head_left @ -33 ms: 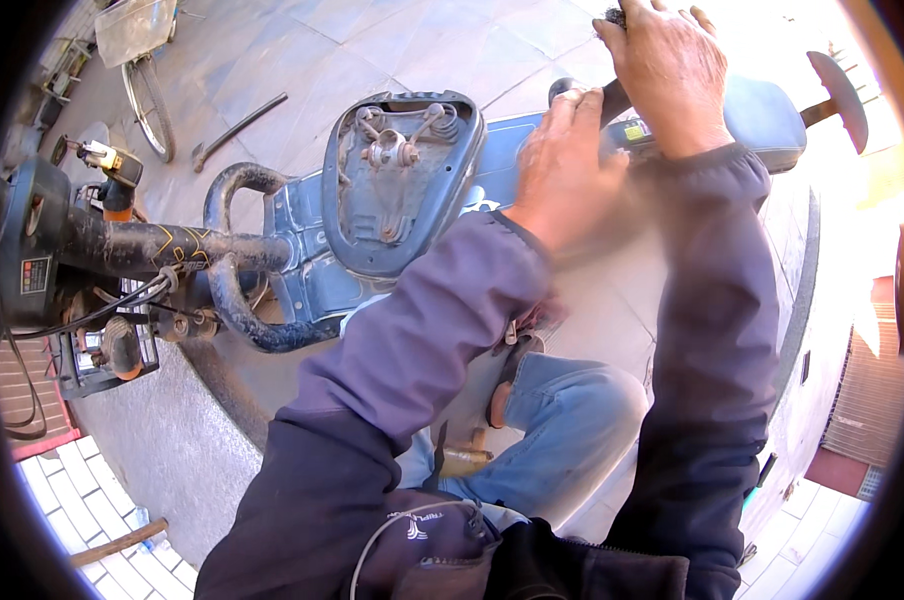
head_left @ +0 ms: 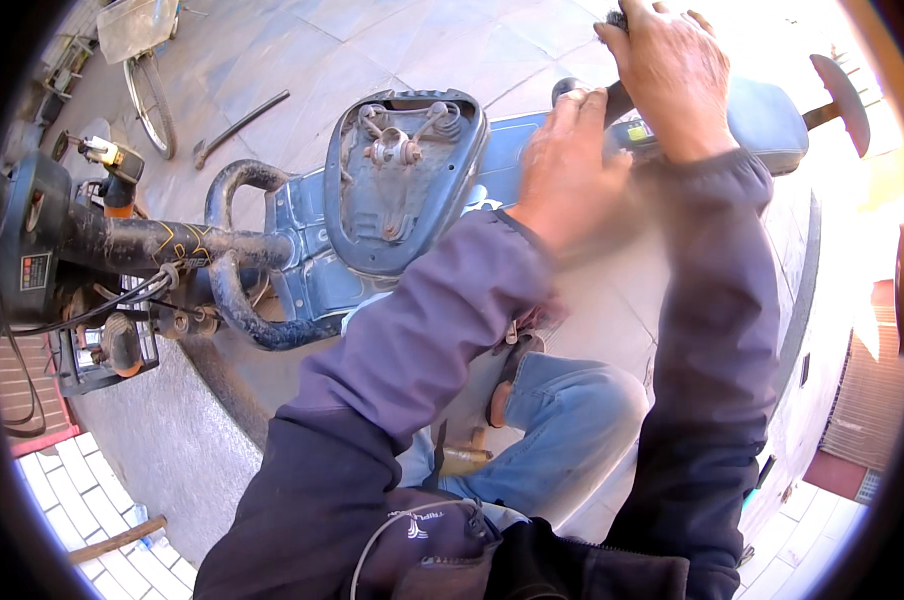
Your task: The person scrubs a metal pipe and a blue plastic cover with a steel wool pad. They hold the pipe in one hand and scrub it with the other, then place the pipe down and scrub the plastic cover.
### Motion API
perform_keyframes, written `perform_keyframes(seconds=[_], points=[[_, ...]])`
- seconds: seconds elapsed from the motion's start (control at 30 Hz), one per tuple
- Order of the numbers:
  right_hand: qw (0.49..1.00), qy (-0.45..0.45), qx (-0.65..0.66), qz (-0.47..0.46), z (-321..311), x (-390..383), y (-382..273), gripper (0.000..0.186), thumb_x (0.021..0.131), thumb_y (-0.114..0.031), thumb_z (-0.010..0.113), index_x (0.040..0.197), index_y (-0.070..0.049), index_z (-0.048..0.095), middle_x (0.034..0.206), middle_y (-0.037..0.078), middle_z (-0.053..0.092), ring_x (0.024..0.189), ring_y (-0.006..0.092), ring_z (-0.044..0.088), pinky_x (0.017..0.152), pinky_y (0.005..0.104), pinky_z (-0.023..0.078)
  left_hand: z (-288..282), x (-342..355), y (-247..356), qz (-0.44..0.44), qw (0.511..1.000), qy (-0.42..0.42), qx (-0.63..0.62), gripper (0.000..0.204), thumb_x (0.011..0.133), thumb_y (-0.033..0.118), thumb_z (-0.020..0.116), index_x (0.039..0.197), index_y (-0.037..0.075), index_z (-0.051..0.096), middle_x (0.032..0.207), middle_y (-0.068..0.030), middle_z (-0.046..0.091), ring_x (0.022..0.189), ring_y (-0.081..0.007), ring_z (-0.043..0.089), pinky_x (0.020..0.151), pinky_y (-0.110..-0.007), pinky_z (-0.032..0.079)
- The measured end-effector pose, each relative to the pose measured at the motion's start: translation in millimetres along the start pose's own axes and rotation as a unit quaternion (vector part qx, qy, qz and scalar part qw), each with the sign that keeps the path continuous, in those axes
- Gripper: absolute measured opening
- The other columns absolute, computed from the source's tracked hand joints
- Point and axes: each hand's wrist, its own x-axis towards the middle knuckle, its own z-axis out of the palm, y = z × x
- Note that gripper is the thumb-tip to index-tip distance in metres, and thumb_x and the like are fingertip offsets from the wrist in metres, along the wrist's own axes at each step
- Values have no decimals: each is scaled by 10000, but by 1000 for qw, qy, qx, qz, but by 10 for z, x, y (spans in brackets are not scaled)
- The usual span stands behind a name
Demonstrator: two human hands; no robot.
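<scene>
A blue electric scooter stretches across in front of me. On its deck lies a saddle, underside up, with springs and a rusty clamp showing. Past the saddle, my left hand is partly blurred; its fingers are stretched out against a dark bar, the thumb apart. My right hand is farther away and to the right, back turned up, fingers curled over the far end of that bar. A dark bristly thing pokes out beside its thumb. What the right palm covers is hidden.
A metal bar tool lies on the tiled ground beyond the scooter. At the far left stands a bicycle wheel. The scooter's black stem and cables reach left. A padded blue seat sits at the right end. A wooden stick lies lower left.
</scene>
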Motion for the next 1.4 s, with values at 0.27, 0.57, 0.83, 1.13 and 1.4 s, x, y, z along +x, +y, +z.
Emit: perform_keyframes(seconds=[0.27, 0.57, 0.83, 1.13, 1.4], points=[[923, -10, 366, 121, -381, -402, -50, 322, 895, -228, 692, 1124, -3, 660, 919, 88, 698, 760, 169, 663, 659, 278, 530, -29, -24, -14, -12, 1000, -4, -8, 550, 790, 192, 723, 1271, 20, 518, 1222, -210, 541, 1123, -388, 551, 934, -437, 468], [605, -55, 595, 526, -230, -1675, -244, 422, 888, -261, 729, 1141, 54, 606, 940, 78, 667, 796, 120, 628, 610, 249, 530, -928, 232, -527, -130, 987, 92, 17, 497, 828, 257, 740, 1199, -52, 623, 1195, -195, 646, 1073, -254, 624, 943, -340, 481], [621, -107, 609, 482, -127, -2029, 44, 443, 818, -173, 758, 1150, 75, 602, 986, 107, 661, 892, 130, 610, 808, 245, 490, -1841, -334, -1556, -278, 898, 40, 340, 689, 773, 370, 739, 1281, -52, 542, 1257, -266, 572, 1167, -345, 561, 1011, -402, 424], [666, -115, 622, 395, -109, -2118, -19, 445, 806, -195, 752, 1154, 47, 617, 1045, 135, 668, 970, 196, 625, 878, 314, 496, -2052, -605, -2023, -473, 879, -44, 51, 296, 772, 152, 699, 988, -44, 650, 879, -144, 672, 804, -217, 649, 735, -355, 514], [718, -158, 583, 347, -36, -2134, -35, 449, 798, -198, 744, 1161, 34, 616, 1056, 163, 667, 1003, 219, 634, 918, 322, 484, -2002, -643, -1714, -376, 891, -12, 255, 289, 715, 92, 648, 972, -38, 656, 854, -197, 688, 860, -331, 668, 800, -402, 497]])
